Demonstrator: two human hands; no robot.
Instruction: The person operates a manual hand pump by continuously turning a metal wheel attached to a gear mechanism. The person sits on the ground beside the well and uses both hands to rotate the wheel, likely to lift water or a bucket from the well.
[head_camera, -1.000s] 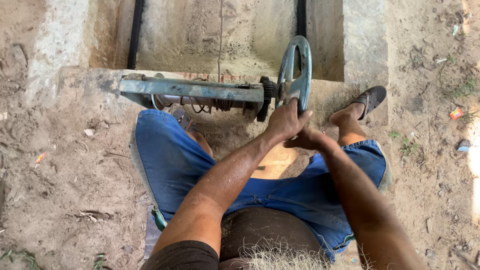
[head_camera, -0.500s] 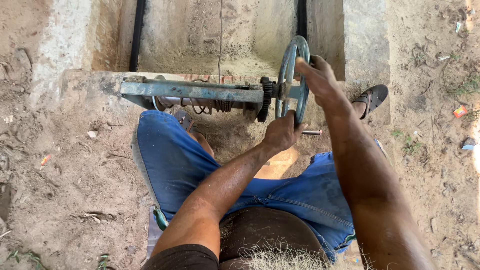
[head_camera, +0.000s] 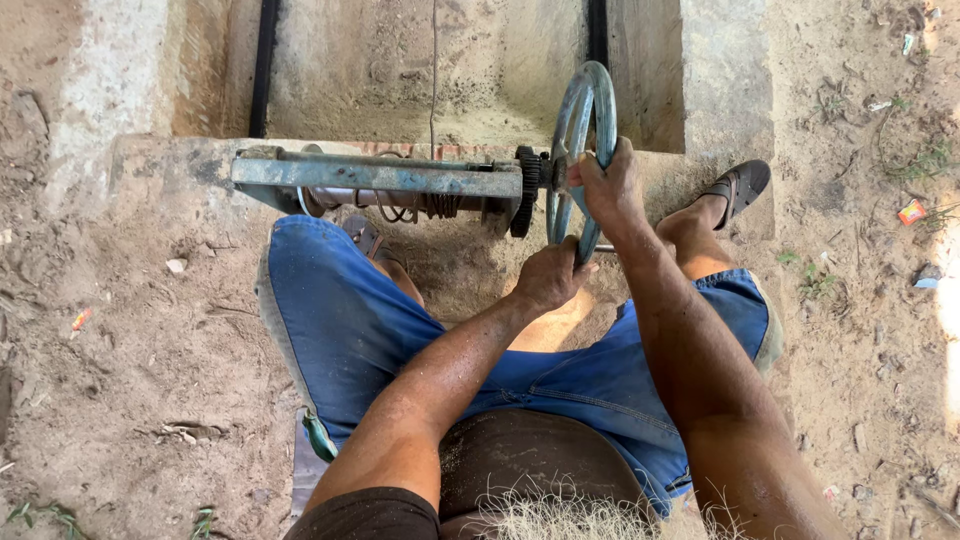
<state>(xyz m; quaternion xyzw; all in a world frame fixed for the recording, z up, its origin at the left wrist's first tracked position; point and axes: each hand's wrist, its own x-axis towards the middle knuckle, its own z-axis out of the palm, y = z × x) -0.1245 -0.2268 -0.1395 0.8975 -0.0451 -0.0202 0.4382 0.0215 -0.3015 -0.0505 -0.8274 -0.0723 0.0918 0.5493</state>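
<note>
From the head camera I see both hands clamped on the blue-grey metal handwheel (head_camera: 580, 150), which stands upright at the end of a rusty winch frame (head_camera: 380, 175). My right hand (head_camera: 612, 185) curls its fingers tight over the rim's far side; my left hand (head_camera: 548, 277) grips the lower rim, opposed for leverage. A toothed gear (head_camera: 523, 190) sits just beyond the fingers, over gritty concrete.

Only litter counts here, scattered on the sandy ground. A small crumpled orange-red wrapper (head_camera: 911, 211) lies out at three o'clock, with a pale blue-white scrap of packaging (head_camera: 927, 281) just below it. Over at nine o'clock sits a tiny orange-red scrap (head_camera: 81, 319). There are no labels, signs or screens.
</note>
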